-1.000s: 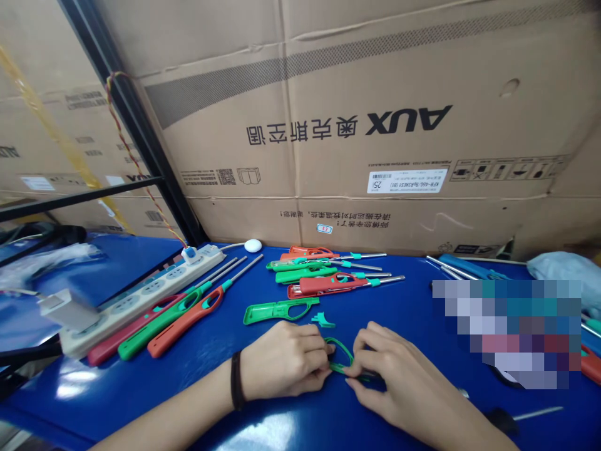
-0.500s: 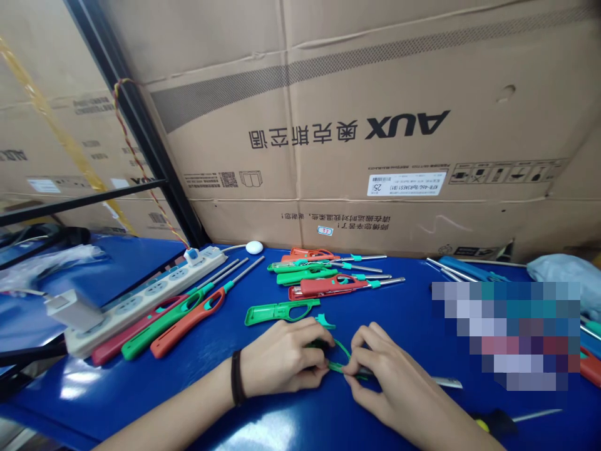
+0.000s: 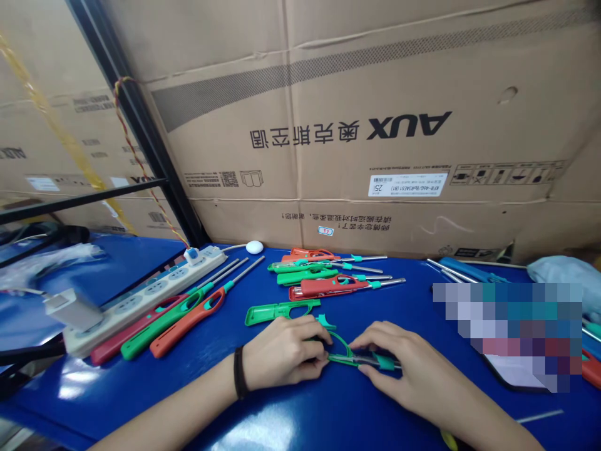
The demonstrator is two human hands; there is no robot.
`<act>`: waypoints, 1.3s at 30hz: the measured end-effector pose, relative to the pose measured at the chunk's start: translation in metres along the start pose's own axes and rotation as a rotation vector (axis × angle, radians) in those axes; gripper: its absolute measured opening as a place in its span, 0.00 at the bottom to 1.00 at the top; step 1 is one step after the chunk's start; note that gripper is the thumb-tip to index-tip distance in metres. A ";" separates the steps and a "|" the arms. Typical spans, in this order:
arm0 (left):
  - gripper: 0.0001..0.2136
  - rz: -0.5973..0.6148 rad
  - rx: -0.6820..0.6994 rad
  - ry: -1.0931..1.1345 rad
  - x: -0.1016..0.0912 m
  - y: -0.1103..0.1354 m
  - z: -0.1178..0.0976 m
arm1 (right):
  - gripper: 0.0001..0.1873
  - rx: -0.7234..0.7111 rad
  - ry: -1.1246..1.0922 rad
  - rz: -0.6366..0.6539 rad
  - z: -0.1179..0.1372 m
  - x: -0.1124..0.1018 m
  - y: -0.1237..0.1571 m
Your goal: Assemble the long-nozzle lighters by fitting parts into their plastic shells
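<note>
My left hand (image 3: 288, 354) is closed around the handle end of an opened green stick lighter (image 3: 342, 358); its fingers hide most of that part. My right hand (image 3: 399, 357) has thumb and fingers on either side of the lighter's front end, by the metal rod and a teal collar (image 3: 385, 362). The rod runs back under the right palm. Just beyond my left hand lies a loose green half-shell (image 3: 282, 310), its hollow side up. A small teal plastic piece (image 3: 326, 322) rests beside my left fingertips.
Opened red, green and orange lighters (image 3: 328, 286) lie farther back. On the left, several whole lighters (image 3: 188, 322) sit against a power strip (image 3: 154, 288) with a white charger (image 3: 72, 311). Behind stands a large cardboard box (image 3: 328, 81). Blue lighter parts (image 3: 469, 269) and a plastic bag (image 3: 563, 279) are at right.
My right hand has moved right along the lighter, from the trigger loop to its front, uncovering the teal collar. My left hand has barely moved and keeps its hold.
</note>
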State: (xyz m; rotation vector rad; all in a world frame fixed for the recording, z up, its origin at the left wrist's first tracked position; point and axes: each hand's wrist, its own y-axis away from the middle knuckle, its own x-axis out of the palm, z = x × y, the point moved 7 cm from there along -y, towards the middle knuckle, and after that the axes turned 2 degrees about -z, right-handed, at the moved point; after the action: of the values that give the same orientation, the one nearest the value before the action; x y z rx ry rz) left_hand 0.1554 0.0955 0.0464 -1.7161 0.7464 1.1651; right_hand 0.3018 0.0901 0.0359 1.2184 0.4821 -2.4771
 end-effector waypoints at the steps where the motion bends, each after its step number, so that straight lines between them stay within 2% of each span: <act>1: 0.07 0.005 0.000 0.002 0.000 0.000 0.000 | 0.10 0.009 0.007 0.003 -0.002 -0.001 0.000; 13: 0.06 0.011 -0.002 0.029 0.000 -0.001 0.001 | 0.05 0.040 0.011 0.023 -0.011 0.005 -0.001; 19: 0.07 0.005 -0.010 0.046 0.002 0.000 0.002 | 0.10 0.013 0.046 0.057 -0.003 0.003 -0.002; 27: 0.05 -0.006 -0.050 0.102 0.003 0.001 0.007 | 0.14 0.005 0.262 0.163 0.004 0.008 -0.004; 30: 0.05 -0.008 -0.056 0.114 0.003 0.001 0.008 | 0.13 0.016 0.216 0.182 0.000 0.009 -0.004; 34: 0.04 -0.004 -0.049 0.116 0.004 0.001 0.009 | 0.09 0.011 0.129 0.123 -0.006 0.005 -0.002; 39: 0.04 0.007 -0.043 0.098 0.002 0.000 0.007 | 0.08 0.020 0.053 0.123 -0.009 0.007 0.003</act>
State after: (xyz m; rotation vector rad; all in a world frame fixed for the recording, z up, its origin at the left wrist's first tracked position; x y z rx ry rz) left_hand 0.1539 0.1017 0.0433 -1.8180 0.7920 1.1157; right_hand 0.3055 0.0904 0.0250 1.2839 0.3838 -2.3573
